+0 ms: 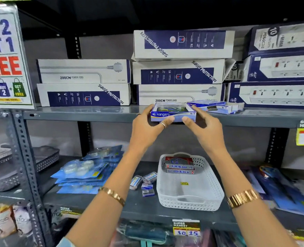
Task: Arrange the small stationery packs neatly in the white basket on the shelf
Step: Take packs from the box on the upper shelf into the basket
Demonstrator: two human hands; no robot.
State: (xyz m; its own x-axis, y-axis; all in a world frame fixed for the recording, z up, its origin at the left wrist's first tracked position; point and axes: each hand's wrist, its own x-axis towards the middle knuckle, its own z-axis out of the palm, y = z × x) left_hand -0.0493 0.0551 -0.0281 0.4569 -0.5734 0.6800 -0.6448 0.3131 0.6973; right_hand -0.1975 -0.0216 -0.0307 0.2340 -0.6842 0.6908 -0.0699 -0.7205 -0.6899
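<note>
A blue Kangaro box (172, 112) with a clear top sits at the front edge of the upper shelf. My left hand (148, 124) grips its left end and my right hand (203, 124) grips its right end. More blue and white Kangaro packs (217, 106) lie just right of it on the same shelf. One shelf down stands the white basket (188, 193), with two or three red and grey Softek packs (179, 165) stacked at its far end. A few small stationery packs (146, 182) lie loose on the shelf to the left of the basket.
White and blue power cord boxes (178, 72) are stacked behind the Kangaro box. Blue tape packs (87, 170) are piled left of the loose packs. Grey baskets (19, 164) sit far left. Blue packets (281, 186) lie right of the white basket. A promotion sign (5, 57) hangs top left.
</note>
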